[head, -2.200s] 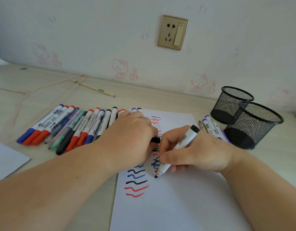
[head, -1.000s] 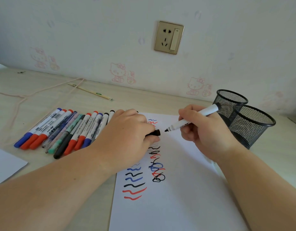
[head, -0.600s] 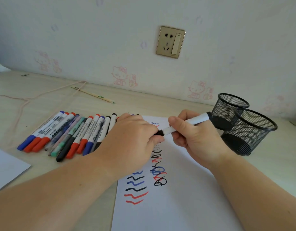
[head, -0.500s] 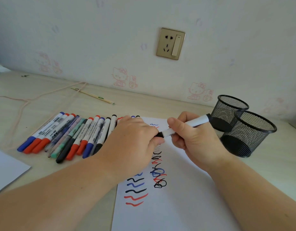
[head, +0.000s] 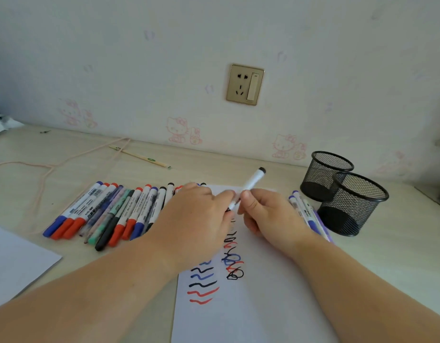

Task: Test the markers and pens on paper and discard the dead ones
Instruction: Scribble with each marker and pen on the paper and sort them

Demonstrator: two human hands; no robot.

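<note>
A white marker with a black end [head: 253,181] is gripped in my right hand [head: 268,216], its rear end pointing up and away. My left hand [head: 196,219] meets the marker's front end, fingers curled round its black cap; the cap itself is hidden by my fingers. Both hands hover over the white paper [head: 258,305], which bears red, blue and black squiggles [head: 204,283]. A row of several markers and pens [head: 110,214] lies left of the paper. A few more markers [head: 305,214] lie to the right, beside the mesh cups.
Two black mesh pen cups [head: 352,201] stand at the right, touching each other. A pencil [head: 139,157] and a pale cord [head: 53,167] lie near the wall. Another white sheet [head: 13,263] sits at the left edge. A wall socket [head: 245,84] is above.
My right hand lifted the marker from the paper after drawing a black scribble and brought its tip to the cap in my left hand. The marker has since tilted more upright.
</note>
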